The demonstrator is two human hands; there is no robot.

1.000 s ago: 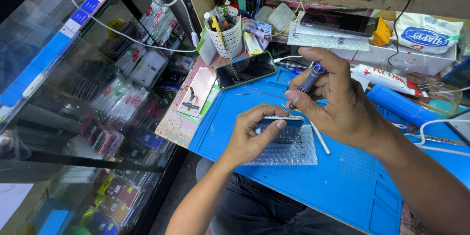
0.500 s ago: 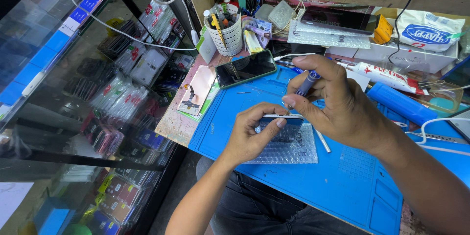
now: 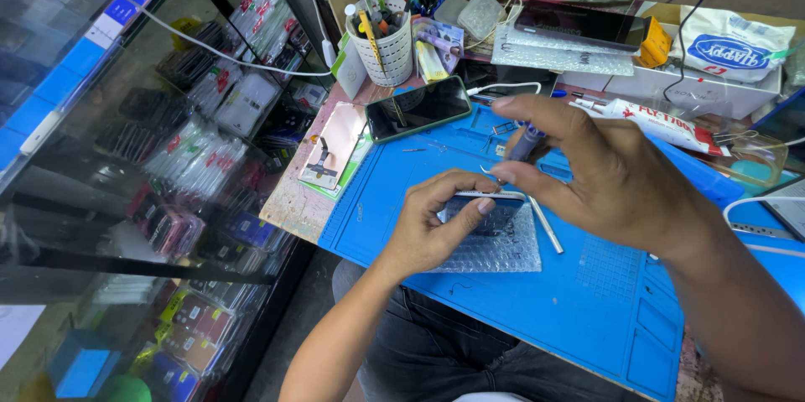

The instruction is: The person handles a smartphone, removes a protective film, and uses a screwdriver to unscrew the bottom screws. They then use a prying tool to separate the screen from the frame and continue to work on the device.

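My left hand (image 3: 432, 230) pins the phone (image 3: 482, 211) on edge over bubble wrap (image 3: 503, 251) so my right hand (image 3: 608, 180) can work tweezers (image 3: 537, 213) along it.

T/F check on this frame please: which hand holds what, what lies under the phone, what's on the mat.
1. The left hand holds a small phone on edge. True.
2. The phone rests on bare wood. False: it sits on bubble wrap on the blue mat.
3. The right hand pinches thin metal tweezers. True.
4. A dark phone lies at the mat's far edge. True.
5. The white cup is empty. False: full of tools.
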